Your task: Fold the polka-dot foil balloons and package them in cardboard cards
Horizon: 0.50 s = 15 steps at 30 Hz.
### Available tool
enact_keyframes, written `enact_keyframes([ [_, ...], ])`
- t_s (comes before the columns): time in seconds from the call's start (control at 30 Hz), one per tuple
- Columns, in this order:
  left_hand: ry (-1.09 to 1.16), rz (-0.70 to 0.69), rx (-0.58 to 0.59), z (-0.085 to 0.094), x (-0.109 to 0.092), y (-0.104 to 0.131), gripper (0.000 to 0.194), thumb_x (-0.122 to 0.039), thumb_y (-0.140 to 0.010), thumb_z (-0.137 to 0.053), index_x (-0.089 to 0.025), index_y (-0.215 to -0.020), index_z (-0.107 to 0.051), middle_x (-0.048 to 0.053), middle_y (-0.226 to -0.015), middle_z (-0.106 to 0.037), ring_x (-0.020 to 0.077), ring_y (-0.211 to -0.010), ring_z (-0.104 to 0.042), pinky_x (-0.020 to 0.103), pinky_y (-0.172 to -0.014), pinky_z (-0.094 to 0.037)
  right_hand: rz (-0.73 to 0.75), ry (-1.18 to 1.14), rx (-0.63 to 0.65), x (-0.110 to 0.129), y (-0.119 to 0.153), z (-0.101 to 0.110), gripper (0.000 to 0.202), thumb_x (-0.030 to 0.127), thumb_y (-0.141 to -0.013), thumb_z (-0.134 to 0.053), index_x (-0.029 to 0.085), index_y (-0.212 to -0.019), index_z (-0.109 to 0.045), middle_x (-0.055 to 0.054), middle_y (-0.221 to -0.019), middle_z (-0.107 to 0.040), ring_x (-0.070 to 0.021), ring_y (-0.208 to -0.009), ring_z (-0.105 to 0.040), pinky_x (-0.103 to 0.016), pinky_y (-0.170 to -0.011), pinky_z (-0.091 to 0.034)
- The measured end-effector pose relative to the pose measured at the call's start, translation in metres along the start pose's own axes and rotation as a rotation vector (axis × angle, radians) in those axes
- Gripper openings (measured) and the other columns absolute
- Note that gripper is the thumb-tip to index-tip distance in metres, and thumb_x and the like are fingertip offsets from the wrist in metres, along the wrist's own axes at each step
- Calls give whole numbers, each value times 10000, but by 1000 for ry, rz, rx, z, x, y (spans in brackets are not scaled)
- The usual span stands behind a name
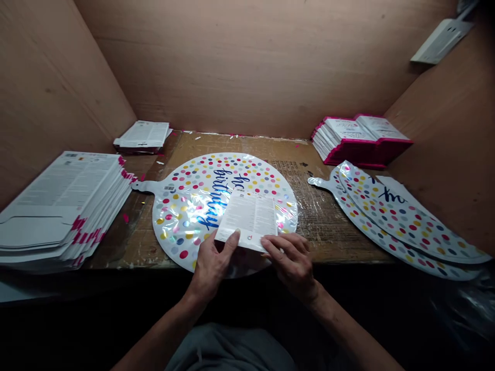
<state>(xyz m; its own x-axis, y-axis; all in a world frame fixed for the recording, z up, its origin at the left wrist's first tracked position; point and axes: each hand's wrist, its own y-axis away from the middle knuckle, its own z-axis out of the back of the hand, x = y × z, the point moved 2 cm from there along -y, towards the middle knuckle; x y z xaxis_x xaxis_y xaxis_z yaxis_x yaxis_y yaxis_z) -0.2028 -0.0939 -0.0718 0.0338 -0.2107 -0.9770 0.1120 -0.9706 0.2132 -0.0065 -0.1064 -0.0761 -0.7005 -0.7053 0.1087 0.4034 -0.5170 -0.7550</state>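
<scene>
Both hands hold a white printed card sleeve (249, 219) above a flat foil balloon (181, 216). My left hand (212, 260) grips the sleeve's near left corner, thumb on top. At its near right corner, the fingers of my right hand (292, 263) are closed on the edge. The balloon is round and white with coloured dots and blue "birthday" lettering, its tail pointing left. Part of the lettering is hidden under the sleeve.
Tall stacks of printed sleeves (58, 201) stand at left, with a smaller stack (143, 135) behind. Pink-edged folded cards (359, 139) sit at back right. More dotted foil balloons (402, 221) overlap at right. Wooden walls (247, 67) enclose the cardboard-covered table (317, 221). A power strip (443, 41) hangs upper right.
</scene>
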Motion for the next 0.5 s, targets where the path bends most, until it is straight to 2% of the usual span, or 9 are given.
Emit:
enact_keyframes([
  [0.03,144,78,22,0,-1,-4,479,-498,-710,-746,-137,-1013,-664,107,-918,-724,281,-807,-692,386,-715,-560,5,-5,14,2,-9,-8,235,235,-928,-609,206,-1159,-646,-79,-1051,-713,-210,-964,-608,-379,-884,-460],
  [0.1,338,146,-16,5,0,-15,491,-442,-664,-793,-120,-1007,-653,95,-894,-728,232,-704,-690,338,-635,-563,-16,9,53,4,-28,-26,239,344,-938,-591,190,-1103,-669,-94,-1039,-703,-223,-963,-597,-375,-879,-454],
  [0.2,443,89,-111,15,0,-34,521,-403,-639,-820,-115,-1030,-633,82,-906,-728,200,-688,-687,310,-626,-568,-76,29,132,11,-55,-54,252,377,-947,-563,176,-1048,-675,-99,-987,-685,-221,-917,-591,-352,-834,-449],
  [0.3,466,30,-168,28,-4,-45,509,-417,-643,-816,-125,-1019,-636,63,-864,-724,194,-695,-683,294,-625,-561,-130,26,326,19,-88,-81,175,318,-946,-563,175,-929,-662,-82,-919,-667,-198,-813,-595,-311,-729,-442],
  [0.43,354,16,-223,49,-7,-54,435,-462,-669,-773,-129,-925,-659,51,-786,-704,185,-672,-664,262,-581,-532,-133,-17,707,22,-137,-109,73,229,-910,-585,183,-870,-625,-49,-824,-644,-167,-692,-592,-261,-580,-376],
  [0.5,317,-26,-236,65,-10,-65,417,-452,-663,-764,-132,-910,-662,40,-776,-695,171,-650,-646,255,-571,-522,-124,-104,753,20,-154,-118,80,226,-911,-581,178,-857,-615,-41,-794,-644,-154,-667,-586,-247,-570,-357],
])
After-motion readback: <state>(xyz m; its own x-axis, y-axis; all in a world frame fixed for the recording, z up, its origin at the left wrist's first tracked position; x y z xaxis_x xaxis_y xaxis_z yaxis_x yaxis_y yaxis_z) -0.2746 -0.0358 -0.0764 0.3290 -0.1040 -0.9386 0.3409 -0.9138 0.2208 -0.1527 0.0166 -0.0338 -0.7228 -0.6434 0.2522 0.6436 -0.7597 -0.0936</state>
